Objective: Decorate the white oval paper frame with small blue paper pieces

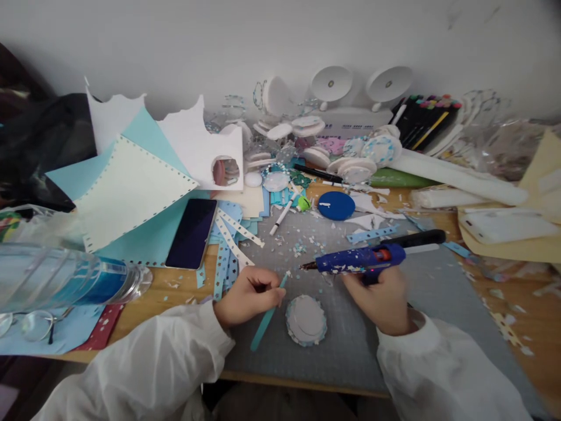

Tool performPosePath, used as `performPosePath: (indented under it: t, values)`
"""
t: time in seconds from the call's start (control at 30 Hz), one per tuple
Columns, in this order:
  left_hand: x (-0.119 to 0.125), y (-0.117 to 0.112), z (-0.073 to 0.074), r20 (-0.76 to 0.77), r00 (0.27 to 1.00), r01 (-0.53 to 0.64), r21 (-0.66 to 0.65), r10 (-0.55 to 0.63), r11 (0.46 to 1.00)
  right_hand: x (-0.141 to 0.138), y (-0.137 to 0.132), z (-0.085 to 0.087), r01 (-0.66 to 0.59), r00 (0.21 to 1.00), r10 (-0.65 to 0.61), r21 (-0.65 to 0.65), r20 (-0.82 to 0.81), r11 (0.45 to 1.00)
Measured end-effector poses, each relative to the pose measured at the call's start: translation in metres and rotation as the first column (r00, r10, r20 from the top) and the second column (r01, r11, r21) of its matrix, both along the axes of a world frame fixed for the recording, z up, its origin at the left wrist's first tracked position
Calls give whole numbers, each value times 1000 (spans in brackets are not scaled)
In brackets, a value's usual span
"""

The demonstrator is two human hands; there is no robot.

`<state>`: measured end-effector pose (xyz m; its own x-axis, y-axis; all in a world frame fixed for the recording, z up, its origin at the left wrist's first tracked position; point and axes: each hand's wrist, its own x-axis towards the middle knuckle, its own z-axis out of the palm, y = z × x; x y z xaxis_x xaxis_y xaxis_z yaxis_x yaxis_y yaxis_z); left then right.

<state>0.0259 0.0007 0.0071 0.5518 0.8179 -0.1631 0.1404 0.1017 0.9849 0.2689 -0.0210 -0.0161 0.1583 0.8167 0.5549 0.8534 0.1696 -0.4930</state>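
On the grey cutting mat, closest to the body, a round disc is lying flat between the two forearms, its pale, matte face showing a smaller circle layered on top and its rim bristling with bumpy white and light-blue bits. Just beyond it, the left hand is pinching a slim, smooth teal stick that is slanting beside the disc, while the right hand is gripping the handle of a blue plastic glue gun, its body wearing crusty pale flecks, its dark nozzle pointing left. Past the hands, crumbly paper scraps are littering the mat, and a glossy blue oval is resting near jagged white offcuts. Farther back, thin white rounds are piling up loosely before the plain wall.
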Motion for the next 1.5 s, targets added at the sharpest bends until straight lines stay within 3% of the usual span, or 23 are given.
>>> performPosePath:
  t: [0.5, 0.73, 1.13, 1.33, 1.5]
  values:
    - [-1, -1, -4, 29, 999, 14, -8, -13, 1000, -2, -2, -5, -68, 993, 62, 53, 98, 996]
    - [-1, -2, -6, 38, 999, 18, -7, -18, 1000, -2, -3, -4, -64, 994, 63, 1, 91, 998]
    - [-1, -1, -5, 5, 1000, 30, -10, -30, 999, -4, 0, -4, -71, 990, 59, 92, 127, 993]
    - [0, -1, -5, 19, 999, 33, -7, -33, 999, 0, -1, -7, -81, 985, 76, 28, 152, 996]
    - [-1, -1, -5, 29, 999, 28, -5, -28, 1000, 2, 0, -8, -93, 973, 69, 103, 219, 990]
